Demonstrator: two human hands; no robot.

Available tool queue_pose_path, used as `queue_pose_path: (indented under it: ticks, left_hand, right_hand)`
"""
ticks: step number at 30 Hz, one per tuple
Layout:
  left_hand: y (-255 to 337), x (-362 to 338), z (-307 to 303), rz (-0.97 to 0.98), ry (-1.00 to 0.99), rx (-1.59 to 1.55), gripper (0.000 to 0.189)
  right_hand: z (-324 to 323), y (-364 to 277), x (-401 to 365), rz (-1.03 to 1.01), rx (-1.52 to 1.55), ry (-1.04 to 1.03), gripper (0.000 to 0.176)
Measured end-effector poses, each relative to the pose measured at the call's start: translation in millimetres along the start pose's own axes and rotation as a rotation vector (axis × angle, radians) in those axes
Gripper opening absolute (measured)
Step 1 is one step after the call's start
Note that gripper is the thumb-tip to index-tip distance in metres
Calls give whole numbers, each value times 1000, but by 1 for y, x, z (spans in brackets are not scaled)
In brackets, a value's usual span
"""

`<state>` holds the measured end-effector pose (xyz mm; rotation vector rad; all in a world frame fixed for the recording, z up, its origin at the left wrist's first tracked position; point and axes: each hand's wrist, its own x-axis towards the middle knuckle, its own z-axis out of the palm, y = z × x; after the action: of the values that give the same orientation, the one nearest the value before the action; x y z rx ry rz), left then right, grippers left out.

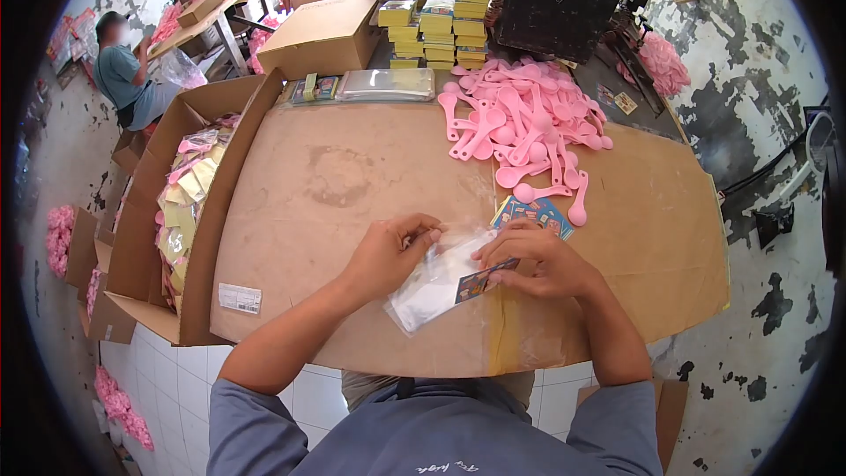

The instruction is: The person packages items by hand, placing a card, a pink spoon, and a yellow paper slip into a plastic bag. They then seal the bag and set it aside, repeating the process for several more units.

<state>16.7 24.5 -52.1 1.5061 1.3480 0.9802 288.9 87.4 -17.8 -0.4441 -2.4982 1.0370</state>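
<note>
My left hand [394, 251] pinches the upper edge of a clear plastic bag [426, 297] over the cardboard-covered table. In my right hand [539, 262] is a small dark printed card [480, 282], held between thumb and fingers at the right side of the bag. How far the card is inside the bag cannot be made out. Several blue printed cards [544, 214] lie fanned out just beyond my right hand. A heap of pink measuring spoons [527, 115] spreads behind them.
An open carton [204, 273] with packed bags stands left of the table [300, 211]. Along the back are a closed carton [322, 33], a stack of clear bags [388, 85] and stacked yellow-edged cards [438, 26]. A person [126, 70] sits at the far left.
</note>
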Motion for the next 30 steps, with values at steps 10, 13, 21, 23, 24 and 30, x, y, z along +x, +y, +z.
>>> queue_pose_path:
  ticks: [10, 13, 21, 23, 24, 30]
  left_hand:
    - [8, 3, -29, 133, 117, -495, 17]
    - [15, 0, -37, 43, -2, -558, 20]
    - [23, -5, -18, -99, -154, -467, 27]
    - [19, -6, -14, -94, -156, -419, 27]
    - [17, -6, -13, -91, -157, -395, 26]
    - [19, -8, -6, -38, -176, -350, 27]
  right_hand:
    - [5, 11, 0, 112, -25, -28, 24]
    - [5, 9, 1, 140, 36, 94, 20]
    - [14, 2, 9, 232, 524, 595, 21]
    - [14, 8, 8, 178, 484, 653, 24]
    - [14, 9, 8, 150, 464, 680, 26]
    - [2, -4, 7, 74, -26, 380, 30]
